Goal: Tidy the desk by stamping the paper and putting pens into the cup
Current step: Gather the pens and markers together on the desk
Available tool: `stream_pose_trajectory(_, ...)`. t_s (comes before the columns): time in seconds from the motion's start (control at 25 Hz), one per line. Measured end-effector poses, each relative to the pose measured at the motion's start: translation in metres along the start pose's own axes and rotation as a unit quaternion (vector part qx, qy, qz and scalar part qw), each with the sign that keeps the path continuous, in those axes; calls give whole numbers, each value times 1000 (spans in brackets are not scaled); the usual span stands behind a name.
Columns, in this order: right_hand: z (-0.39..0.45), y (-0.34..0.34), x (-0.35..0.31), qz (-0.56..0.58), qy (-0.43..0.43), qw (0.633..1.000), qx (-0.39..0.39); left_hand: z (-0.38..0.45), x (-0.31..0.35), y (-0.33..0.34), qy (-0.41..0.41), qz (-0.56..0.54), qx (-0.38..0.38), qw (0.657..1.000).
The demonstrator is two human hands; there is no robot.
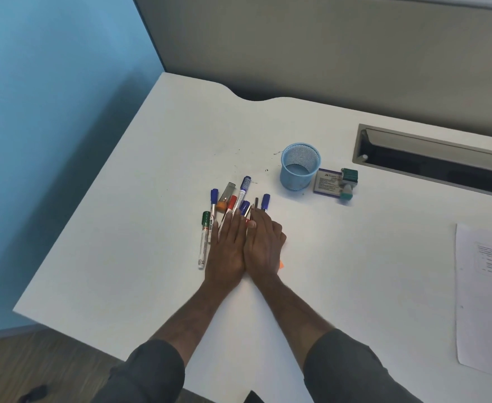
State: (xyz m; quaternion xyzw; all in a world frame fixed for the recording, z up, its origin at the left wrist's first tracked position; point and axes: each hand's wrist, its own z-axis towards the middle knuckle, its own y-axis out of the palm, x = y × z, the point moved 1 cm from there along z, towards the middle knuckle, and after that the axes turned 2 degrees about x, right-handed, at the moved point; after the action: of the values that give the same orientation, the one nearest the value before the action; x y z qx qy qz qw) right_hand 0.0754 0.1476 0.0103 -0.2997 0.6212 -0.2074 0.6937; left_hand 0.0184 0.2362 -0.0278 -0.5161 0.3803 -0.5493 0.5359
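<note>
**On the white table: both hands flat over the pen cluster**

On the white table (157,175), the left hand (227,245) and right hand (263,242) lie side by side, palms down, fingers extended over a loose cluster of pens (233,205). Neither grip is clenched; both are released, resting on the pens. A green-capped marker (204,239) lies just left of the left hand.

The blue mesh cup (300,167) stands upright beyond the pens, to the right. Just beside it sit a stamp pad box (327,181) and a green stamp (348,181). The printed paper (486,301) lies well apart at the right edge.

A recessed cable tray (431,152) runs along the far table edge. A blue wall (49,112) and a grey partition (326,53) enclose the corner; wood flooring (49,367) shows below.
</note>
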Motion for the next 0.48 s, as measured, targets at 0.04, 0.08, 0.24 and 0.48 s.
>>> stream_pose_trajectory(0.04, -1, 1, -2, 2, 1, 1000, -1, -1, -3, 0, 3, -5, 2, 1000)
stream_pose_trajectory(0.08, -2, 2, -2, 4, -1, 1000, -2, -2, -5, 0, 3, -13, 5, 1000)
stream_pose_trajectory(0.24, -2, 2, -3, 8, -3, 1000, -7, -4, -4, -1, 6, -41, 22, 999)
stream_pose_trajectory(0.48, -1, -1, -1, -36, -27, 999, -20, -3, -5, 2, -25, -65, 21, 997)
